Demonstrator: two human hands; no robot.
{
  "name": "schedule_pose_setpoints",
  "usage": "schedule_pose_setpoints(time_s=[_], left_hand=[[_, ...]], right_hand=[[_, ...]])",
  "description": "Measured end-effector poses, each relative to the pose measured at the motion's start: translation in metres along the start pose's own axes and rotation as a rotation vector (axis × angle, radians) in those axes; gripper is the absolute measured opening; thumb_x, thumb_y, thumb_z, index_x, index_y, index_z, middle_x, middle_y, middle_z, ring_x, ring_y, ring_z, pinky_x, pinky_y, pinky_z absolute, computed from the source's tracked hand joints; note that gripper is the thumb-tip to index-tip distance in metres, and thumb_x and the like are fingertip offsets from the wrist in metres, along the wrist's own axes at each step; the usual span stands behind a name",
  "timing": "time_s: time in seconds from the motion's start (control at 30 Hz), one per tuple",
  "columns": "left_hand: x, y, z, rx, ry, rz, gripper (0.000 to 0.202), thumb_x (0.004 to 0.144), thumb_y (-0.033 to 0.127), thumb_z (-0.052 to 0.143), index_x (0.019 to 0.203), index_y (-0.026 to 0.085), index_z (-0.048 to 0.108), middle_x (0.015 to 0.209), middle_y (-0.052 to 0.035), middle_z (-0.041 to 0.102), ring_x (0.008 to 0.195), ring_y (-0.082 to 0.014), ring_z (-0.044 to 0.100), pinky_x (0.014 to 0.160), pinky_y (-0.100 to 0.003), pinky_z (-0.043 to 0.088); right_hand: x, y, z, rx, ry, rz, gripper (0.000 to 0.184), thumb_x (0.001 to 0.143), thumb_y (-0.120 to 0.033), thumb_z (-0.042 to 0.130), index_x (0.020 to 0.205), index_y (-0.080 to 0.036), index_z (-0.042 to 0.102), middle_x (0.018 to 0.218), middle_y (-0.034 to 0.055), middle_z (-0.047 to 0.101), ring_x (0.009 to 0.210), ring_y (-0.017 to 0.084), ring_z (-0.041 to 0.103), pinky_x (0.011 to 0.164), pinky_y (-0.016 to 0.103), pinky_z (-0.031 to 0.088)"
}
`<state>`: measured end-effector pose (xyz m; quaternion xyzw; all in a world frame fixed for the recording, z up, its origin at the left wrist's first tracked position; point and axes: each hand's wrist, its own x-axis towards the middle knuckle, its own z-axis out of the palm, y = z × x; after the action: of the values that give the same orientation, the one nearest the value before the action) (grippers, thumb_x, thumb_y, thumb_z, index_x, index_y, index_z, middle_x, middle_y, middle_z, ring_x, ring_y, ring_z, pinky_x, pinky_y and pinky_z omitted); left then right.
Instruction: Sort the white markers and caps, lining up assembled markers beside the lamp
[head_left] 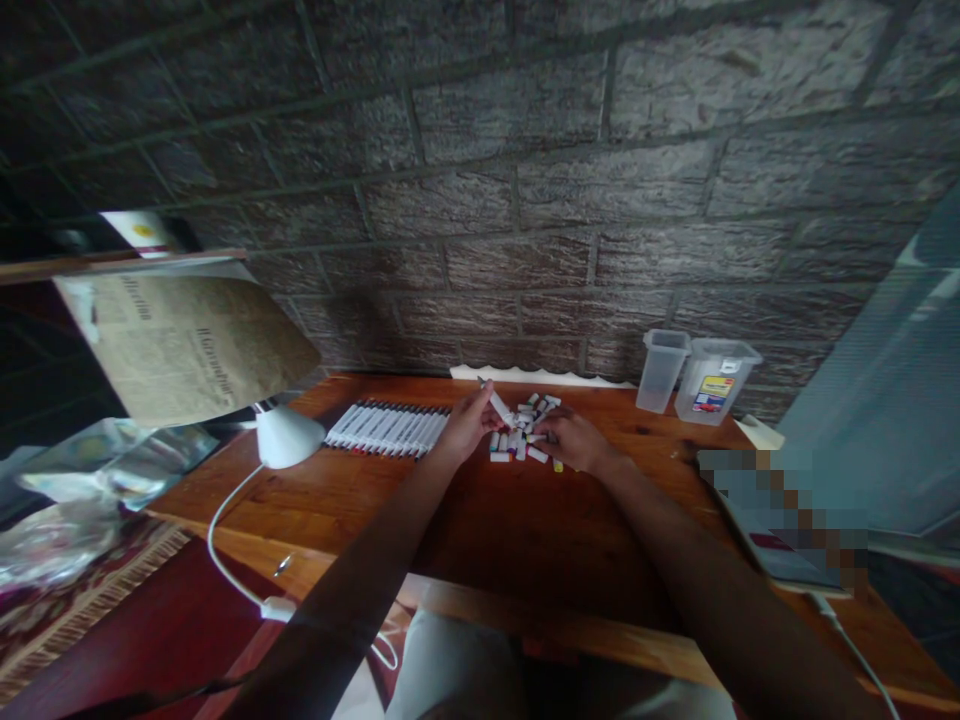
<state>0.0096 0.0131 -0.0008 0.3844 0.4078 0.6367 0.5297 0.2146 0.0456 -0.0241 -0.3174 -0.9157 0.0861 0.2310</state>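
My left hand (466,425) is closed around a white marker (501,407), which it holds tilted over a pile of short white marker caps (519,442) with coloured ends. On the right side of the pile, my right hand (574,440) has its fingers bent together, with a marker cap (534,438) at its fingertips. A yellow-ended cap (558,465) lies just below that hand. Left of my left hand, a neat row of white markers (386,428) lies side by side, dark at the far ends and coloured at some near ends.
A desk lamp (289,437) with a newspaper-print shade stands at the left of the wooden desk (517,530). Two clear plastic containers (662,370) stand by the brick wall at back right. A partly pixelated flat device (787,560) lies right, its cable (855,640) trailing down.
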Motion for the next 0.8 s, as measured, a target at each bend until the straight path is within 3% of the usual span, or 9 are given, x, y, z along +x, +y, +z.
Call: schedule_pose_setpoints(time_s=[0.23, 0.37, 0.5, 0.8], left_hand=[[0.003, -0.001, -0.003, 0.100, 0.033, 0.108, 0.049, 0.066, 0.062, 0.071, 0.066, 0.016, 0.053, 0.053, 0.0015, 0.058, 0.044, -0.0084, 0.053, 0.043, -0.019, 0.038], [0.002, -0.001, -0.002, 0.213, 0.092, 0.217, 0.046, 0.070, 0.060, 0.069, 0.064, 0.017, 0.052, 0.048, 0.0035, 0.053, 0.041, -0.0078, 0.049, 0.042, -0.019, 0.036], [0.002, -0.002, -0.003, 0.252, 0.145, 0.283, 0.042, 0.073, 0.056, 0.068, 0.064, 0.018, 0.051, 0.046, 0.0051, 0.051, 0.039, -0.0076, 0.047, 0.041, -0.019, 0.034], [0.005, -0.003, -0.004, 0.286, 0.173, 0.345, 0.043, 0.076, 0.057, 0.065, 0.064, 0.020, 0.047, 0.043, 0.0066, 0.047, 0.036, -0.0079, 0.045, 0.040, -0.020, 0.032]], right_hand=[[0.001, -0.006, -0.004, 0.136, 0.106, 0.051, 0.017, 0.085, -0.030, 0.062, 0.097, -0.020, 0.069, 0.093, 0.0055, 0.068, 0.087, 0.017, 0.062, 0.081, 0.028, 0.046], [0.003, -0.010, -0.004, 0.220, 0.205, 0.012, 0.025, 0.089, -0.028, 0.057, 0.111, -0.021, 0.066, 0.103, 0.0078, 0.066, 0.093, 0.017, 0.061, 0.086, 0.029, 0.046], [0.002, -0.015, -0.003, 0.278, 0.212, -0.056, 0.020, 0.088, -0.024, 0.056, 0.105, -0.021, 0.066, 0.101, 0.0071, 0.067, 0.089, 0.017, 0.062, 0.083, 0.029, 0.047], [0.001, -0.029, -0.008, 0.334, 0.238, -0.052, 0.011, 0.084, -0.022, 0.059, 0.095, -0.021, 0.062, 0.093, 0.0023, 0.069, 0.081, 0.014, 0.063, 0.078, 0.024, 0.047]])
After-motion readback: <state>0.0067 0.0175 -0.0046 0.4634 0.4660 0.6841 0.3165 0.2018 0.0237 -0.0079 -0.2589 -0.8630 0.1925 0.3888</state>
